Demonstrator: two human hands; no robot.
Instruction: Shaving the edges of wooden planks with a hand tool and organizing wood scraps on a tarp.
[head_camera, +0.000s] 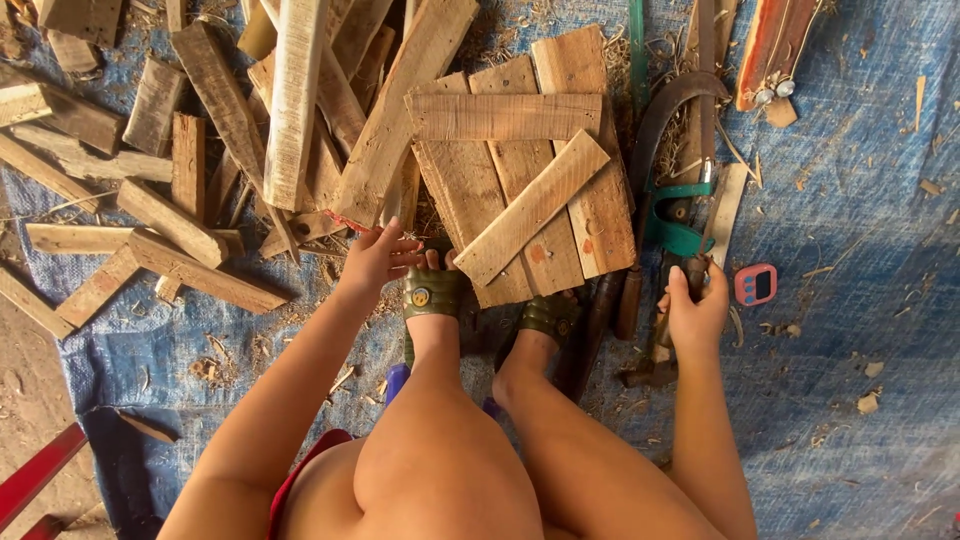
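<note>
I sit above a blue tarp (860, 230) with my legs stretched forward, and my green sandals (432, 293) rest against a panel of nailed wooden boards (520, 170). My left hand (378, 257) reaches to the lower end of a long plank (400, 110) that leans beside the panel, fingers spread and touching it. To the right of the panel, my right hand (694, 308) is closed around the dark handle of a tool (672, 310) lying on the tarp.
A pile of split wood pieces (180, 170) covers the left and top. A curved blade with a teal fitting (680, 150) lies right of the panel. A small pink device (756, 284) sits nearby. Wood chips litter the tarp. Red bars (40, 470) show at lower left.
</note>
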